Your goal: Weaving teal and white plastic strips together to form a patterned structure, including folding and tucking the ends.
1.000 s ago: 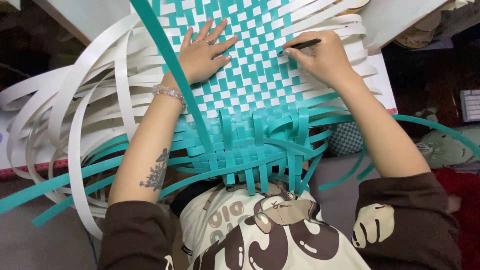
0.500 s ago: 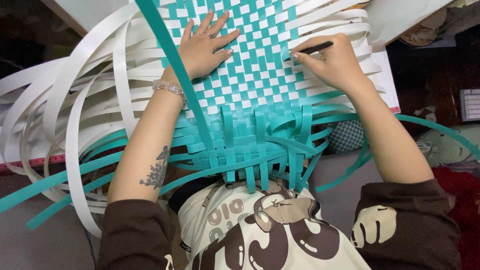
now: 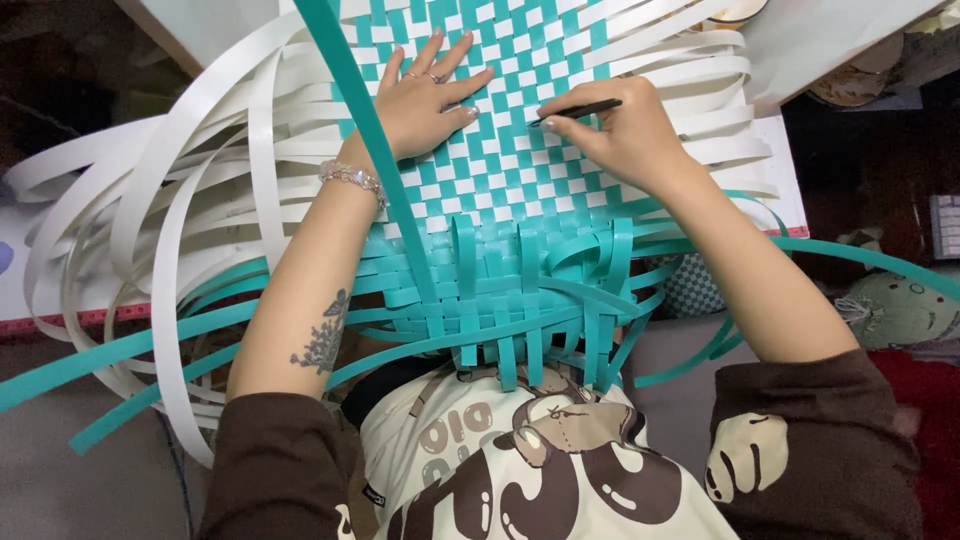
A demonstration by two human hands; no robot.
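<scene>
A flat woven mat (image 3: 500,170) of teal and white strips lies in front of me in the head view. My left hand (image 3: 425,95) presses flat on its upper left part, fingers spread, with rings and a bead bracelet at the wrist. My right hand (image 3: 625,130) grips a thin black pointed tool (image 3: 580,110), its tip touching the weave near the mat's middle. A long teal strip (image 3: 370,150) runs diagonally across my left wrist. Closer to my body the all-teal woven section (image 3: 510,290) has loose upright strip ends.
Long white strips (image 3: 150,230) fan out in loops to the left, and shorter ones stick out on the right (image 3: 720,80). Loose teal strips (image 3: 120,350) trail to the lower left and right. A white table (image 3: 790,190) lies under the mat. Cluttered items sit at the right edge.
Both hands have shifted slightly on the mat. The right hand with the black tool has moved a little toward the middle, its tip now pointing left onto the weave.
</scene>
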